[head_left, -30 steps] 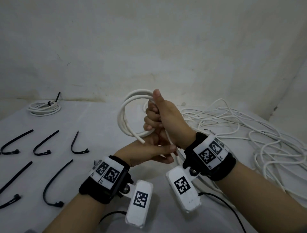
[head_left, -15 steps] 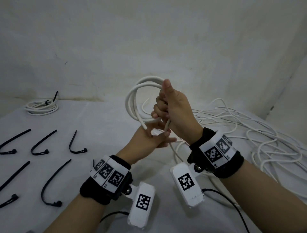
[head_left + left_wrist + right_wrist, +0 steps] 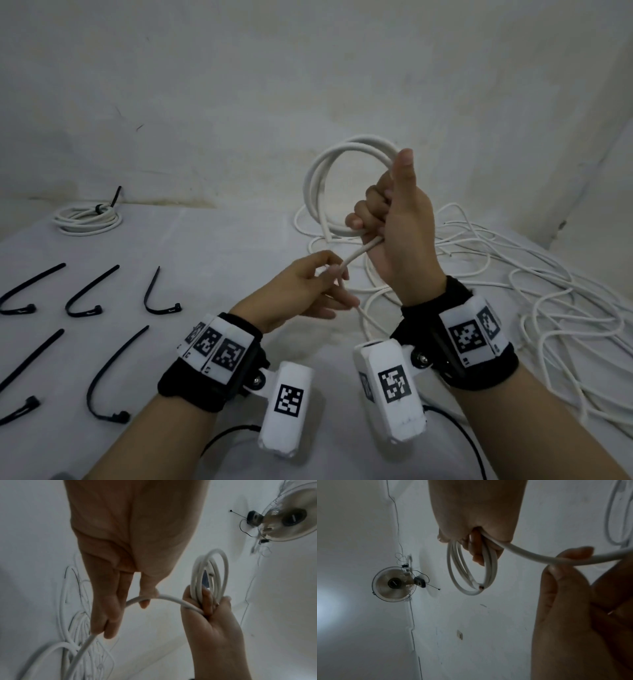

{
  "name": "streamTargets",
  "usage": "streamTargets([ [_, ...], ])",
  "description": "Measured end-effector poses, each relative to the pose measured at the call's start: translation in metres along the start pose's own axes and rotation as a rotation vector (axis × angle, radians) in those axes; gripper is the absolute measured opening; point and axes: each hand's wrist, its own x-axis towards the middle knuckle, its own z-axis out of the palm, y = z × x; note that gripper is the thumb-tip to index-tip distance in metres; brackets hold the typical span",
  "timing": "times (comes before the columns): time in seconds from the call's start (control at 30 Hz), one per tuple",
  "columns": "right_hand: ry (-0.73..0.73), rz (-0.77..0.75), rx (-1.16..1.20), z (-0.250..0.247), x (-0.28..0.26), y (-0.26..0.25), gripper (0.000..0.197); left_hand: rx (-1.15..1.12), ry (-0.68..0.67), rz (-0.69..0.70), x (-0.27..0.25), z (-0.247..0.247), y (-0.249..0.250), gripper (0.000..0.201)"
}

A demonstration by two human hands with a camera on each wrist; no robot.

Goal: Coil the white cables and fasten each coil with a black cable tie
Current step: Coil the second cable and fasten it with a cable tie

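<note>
Above the middle of the table [image 3: 205, 260], your right hand [image 3: 394, 233] grips the white cable coil [image 3: 329, 171]. Your left hand [image 3: 301, 291] pinches the loose white cable [image 3: 356, 255] just below it. Five black cable ties [image 3: 82, 294] lie near the left edge, and a tied coil [image 3: 87, 216] sits at the far left corner.

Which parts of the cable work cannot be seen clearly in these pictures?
- Coil: head view, right hand covers where the loops meet.
- Cable pile: head view, the frame's right edge cuts it; the number of cables is unclear.
- Ties: head view, the lower-left ones are cut by the left edge.
- Left hand: left wrist view, blurred.
</note>
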Motion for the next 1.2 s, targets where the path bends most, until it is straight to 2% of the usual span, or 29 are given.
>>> streamTargets([
  [0.07,0.003,-0.055,-0.022,0.000,-0.003,-0.004,0.046,-0.087,0.078,0.042,0.001,0.000,0.001,0.030],
  [0.17,-0.049,-0.147,-0.092,0.001,-0.014,-0.003,0.043,-0.194,0.202,0.112,0.003,0.005,0.002,0.026],
  [0.27,-0.060,-0.193,-0.125,0.004,-0.022,0.002,0.044,-0.310,0.316,0.089,0.010,0.009,0.000,0.020],
  [0.4,0.036,-0.187,-0.080,0.004,-0.022,0.007,0.043,-0.581,0.338,0.001,0.017,0.007,-0.002,0.026],
  [0.57,0.220,-0.129,-0.015,-0.009,-0.012,0.022,0.047,-0.781,0.321,-0.088,0.017,-0.006,-0.004,0.009],
  [0.7,0.258,-0.117,-0.057,-0.021,-0.009,0.040,0.048,-0.657,0.346,-0.081,0.017,-0.012,-0.005,0.012],
  [0.8,0.237,-0.055,-0.046,-0.027,-0.009,0.050,0.047,-0.567,0.391,-0.061,0.018,-0.014,-0.009,0.016],
  [0.97,0.224,0.053,-0.051,-0.033,-0.012,0.059,0.047,-0.408,0.385,0.025,0.017,-0.018,-0.009,0.020],
  [1.07,0.231,0.123,-0.041,-0.034,-0.015,0.063,0.047,-0.416,0.406,0.069,0.017,-0.018,-0.007,0.019],
  [1.2,0.237,0.163,-0.053,-0.034,-0.017,0.065,0.049,-0.489,0.340,0.103,0.015,-0.019,-0.008,0.031],
])
